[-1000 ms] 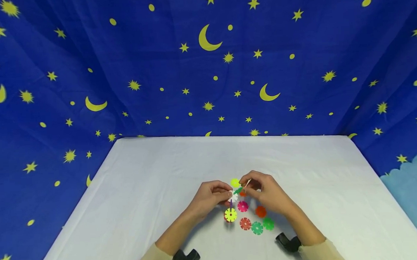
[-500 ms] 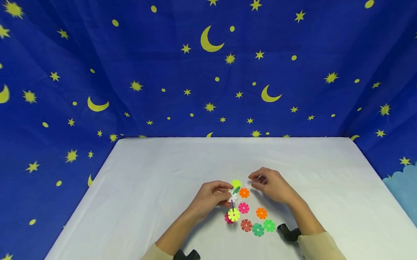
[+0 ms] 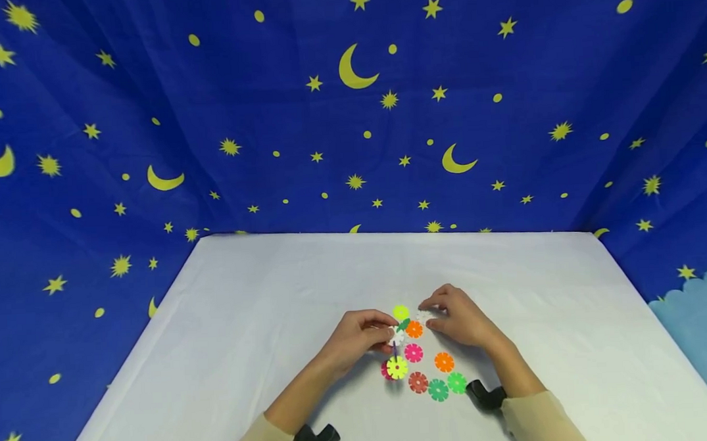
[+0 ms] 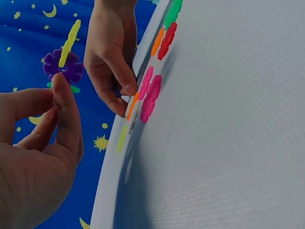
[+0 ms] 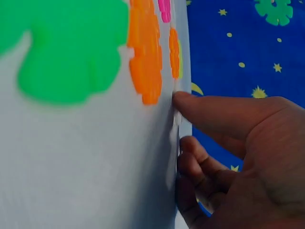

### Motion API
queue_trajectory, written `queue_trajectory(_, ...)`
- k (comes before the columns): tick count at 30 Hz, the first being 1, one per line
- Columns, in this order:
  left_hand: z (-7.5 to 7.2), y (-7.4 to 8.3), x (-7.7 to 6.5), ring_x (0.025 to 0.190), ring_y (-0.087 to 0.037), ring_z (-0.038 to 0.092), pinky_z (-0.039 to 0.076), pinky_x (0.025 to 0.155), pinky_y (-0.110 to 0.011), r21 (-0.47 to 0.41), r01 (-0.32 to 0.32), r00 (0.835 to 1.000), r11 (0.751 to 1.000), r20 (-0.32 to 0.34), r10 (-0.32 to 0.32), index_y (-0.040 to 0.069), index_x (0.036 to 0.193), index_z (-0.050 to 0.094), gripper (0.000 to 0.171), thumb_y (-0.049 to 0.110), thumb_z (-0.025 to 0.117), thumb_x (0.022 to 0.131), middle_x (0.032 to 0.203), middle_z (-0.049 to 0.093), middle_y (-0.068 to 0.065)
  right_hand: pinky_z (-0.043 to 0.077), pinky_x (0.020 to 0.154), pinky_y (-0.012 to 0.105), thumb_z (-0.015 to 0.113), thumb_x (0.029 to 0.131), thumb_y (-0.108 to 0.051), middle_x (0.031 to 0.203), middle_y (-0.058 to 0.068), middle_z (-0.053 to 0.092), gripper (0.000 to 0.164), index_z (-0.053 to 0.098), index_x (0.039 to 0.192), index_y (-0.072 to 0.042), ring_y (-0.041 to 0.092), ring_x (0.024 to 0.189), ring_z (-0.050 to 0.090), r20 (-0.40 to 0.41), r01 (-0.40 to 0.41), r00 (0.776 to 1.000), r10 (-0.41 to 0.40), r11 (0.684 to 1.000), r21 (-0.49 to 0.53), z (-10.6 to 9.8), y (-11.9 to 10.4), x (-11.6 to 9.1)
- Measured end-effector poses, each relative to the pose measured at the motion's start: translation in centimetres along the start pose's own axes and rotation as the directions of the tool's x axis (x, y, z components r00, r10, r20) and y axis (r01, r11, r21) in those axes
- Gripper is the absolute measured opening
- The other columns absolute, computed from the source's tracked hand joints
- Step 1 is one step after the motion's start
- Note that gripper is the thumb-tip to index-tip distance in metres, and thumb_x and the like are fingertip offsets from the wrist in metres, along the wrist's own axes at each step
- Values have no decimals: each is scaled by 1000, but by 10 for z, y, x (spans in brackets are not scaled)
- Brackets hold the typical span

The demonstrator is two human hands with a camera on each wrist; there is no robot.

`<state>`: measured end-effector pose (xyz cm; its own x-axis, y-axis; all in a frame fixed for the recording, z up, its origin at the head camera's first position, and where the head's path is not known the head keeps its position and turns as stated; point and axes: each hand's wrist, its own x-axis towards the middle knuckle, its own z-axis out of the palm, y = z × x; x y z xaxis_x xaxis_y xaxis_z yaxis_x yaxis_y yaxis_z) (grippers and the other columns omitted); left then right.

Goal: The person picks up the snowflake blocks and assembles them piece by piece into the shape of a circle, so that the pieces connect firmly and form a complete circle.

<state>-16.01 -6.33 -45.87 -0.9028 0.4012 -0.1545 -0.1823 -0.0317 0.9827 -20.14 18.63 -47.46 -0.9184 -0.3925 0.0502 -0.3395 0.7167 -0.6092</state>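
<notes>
My left hand (image 3: 364,332) pinches a joined cluster of notched plastic discs. In the head view a white disc (image 3: 397,335) shows at its fingertips, with a green disc (image 3: 403,324) tilted behind. The left wrist view shows a purple disc (image 4: 72,71) with a yellow disc (image 4: 70,44) slotted into it edge-on. My right hand (image 3: 458,316) is low on the table, thumb and forefinger spread at either side of a loose white disc (image 3: 422,317). From the right wrist view, the thumb tip is right at that disc's edge, and the other fingertips are beside it.
Loose discs lie flat on the white table (image 3: 285,283): pink (image 3: 414,353), orange (image 3: 444,362), salmon (image 3: 418,383), teal (image 3: 438,390), bright green (image 3: 457,382) and several others. Black wrist mounts (image 3: 486,395) sit on both forearms. A blue star-patterned cloth (image 3: 301,117) hangs behind.
My right hand has moved right, away from the cluster, then lowered to the table with its fingers spread round a white disc. The left hand stays on the cluster, almost still.
</notes>
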Motion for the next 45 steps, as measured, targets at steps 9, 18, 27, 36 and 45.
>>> queue_trajectory(9, -1, -1, -1, 66, -17, 65, 58, 71, -41, -19, -10, 1000, 1000, 16, 10, -4, 103, 67, 18, 5, 67, 88, 87, 67, -13, 49, 65, 31, 67, 88, -6, 82, -1, 58, 11, 64, 98, -10, 16, 73, 53, -2, -67, 998, 68, 988, 138, -2, -4, 0)
queue_trajectory(18, -1, -1, -1, 66, -18, 64, 58, 71, -40, -16, -17, 1000, 1000, 19, 17, -3, 102, 67, 16, 4, 66, 89, 90, 66, -13, 54, 61, 37, 66, 90, -11, 84, 6, 66, 18, 66, 107, -4, 27, 69, 61, 37, -85, 996, 77, 926, 368, -10, -4, -2)
queue_trajectory(27, 0, -2, 0, 66, -18, 63, 58, 68, -37, 14, -23, 1000, 1000, 1, 23, 0, 101, 68, 13, 5, 65, 89, 90, 66, -14, 55, 64, 45, 64, 91, -13, 86, 16, 66, 20, 67, 108, -2, 31, 68, 60, 46, -87, 996, 73, 852, 516, -16, -14, -5)
queue_trajectory(36, 1, -3, 1, 67, -17, 63, 58, 66, -34, 16, -20, 1000, 1000, -7, 21, -1, 100, 68, 13, 4, 66, 89, 89, 67, -12, 55, 67, 40, 62, 93, -7, 89, 28, 64, 20, 65, 110, 3, 30, 70, 61, 98, -102, 994, 55, 804, 586, -24, -36, -9)
queue_trajectory(45, 0, -4, 1, 70, -17, 62, 58, 67, -35, 37, -32, 999, 999, -5, 33, -2, 101, 68, 14, 4, 66, 89, 88, 67, -12, 56, 67, 38, 59, 94, -4, 86, 30, 63, 19, 63, 109, 5, 33, 69, 61, 113, -89, 993, 27, 800, 593, -28, -47, -12)
